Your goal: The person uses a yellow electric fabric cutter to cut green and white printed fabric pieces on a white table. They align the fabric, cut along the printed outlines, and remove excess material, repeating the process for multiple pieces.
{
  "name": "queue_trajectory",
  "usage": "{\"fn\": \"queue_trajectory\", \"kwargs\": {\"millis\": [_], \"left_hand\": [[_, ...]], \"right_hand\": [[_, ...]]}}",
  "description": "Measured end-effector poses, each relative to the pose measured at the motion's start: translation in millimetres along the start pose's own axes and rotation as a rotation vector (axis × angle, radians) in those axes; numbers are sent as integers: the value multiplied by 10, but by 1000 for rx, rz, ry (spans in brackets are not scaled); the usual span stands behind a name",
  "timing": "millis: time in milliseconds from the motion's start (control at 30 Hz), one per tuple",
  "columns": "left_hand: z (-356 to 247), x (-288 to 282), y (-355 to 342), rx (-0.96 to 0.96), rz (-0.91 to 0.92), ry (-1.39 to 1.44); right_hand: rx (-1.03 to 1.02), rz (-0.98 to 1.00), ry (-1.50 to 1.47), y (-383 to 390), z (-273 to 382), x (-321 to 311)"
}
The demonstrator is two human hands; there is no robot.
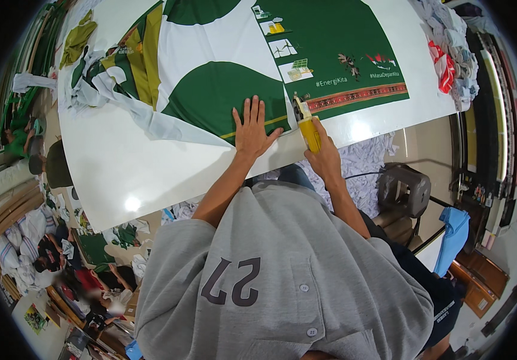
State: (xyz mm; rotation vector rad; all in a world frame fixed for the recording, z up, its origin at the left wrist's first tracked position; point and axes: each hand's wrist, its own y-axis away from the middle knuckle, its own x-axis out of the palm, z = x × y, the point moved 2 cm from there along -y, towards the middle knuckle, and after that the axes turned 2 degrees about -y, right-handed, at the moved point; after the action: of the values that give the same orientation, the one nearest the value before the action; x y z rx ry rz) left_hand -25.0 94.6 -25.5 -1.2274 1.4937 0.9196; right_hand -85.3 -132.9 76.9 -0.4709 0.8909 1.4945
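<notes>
Along the near edge of the table (114,186), the left hand (251,133) is hiding some green-and-white fabric (216,93) that is running out of view toward the far edge, the right hand (325,157) is covering part of the yellow cutter (310,135), and co-workers (86,279) beyond the near left corner are appearing partly blurred.

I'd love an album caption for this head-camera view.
The left hand lies spread on green-and-white printed fabric while the right hand grips a yellow handheld tool.
</notes>
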Motion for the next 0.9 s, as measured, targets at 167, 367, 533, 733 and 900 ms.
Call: {"fn": "queue_trajectory", "kwargs": {"millis": [167,367,533,733,900], "left_hand": [[-6,-22,5,0,8,2],[-1,-48,8,5,8,19],[-14,-100,17,-1,32,49],[-53,-147,-1,-27,76,99],[-70,-168,-4,-35,94,100]], "right_hand": [[45,40,-3,-392,144,-5],[-93,-30,-43,-871,312,62],[-63,7,-27,-1257,495,60],[-68,-1,21,-1818,769,83],[-103,-39,17,-2386,975,177]]}}
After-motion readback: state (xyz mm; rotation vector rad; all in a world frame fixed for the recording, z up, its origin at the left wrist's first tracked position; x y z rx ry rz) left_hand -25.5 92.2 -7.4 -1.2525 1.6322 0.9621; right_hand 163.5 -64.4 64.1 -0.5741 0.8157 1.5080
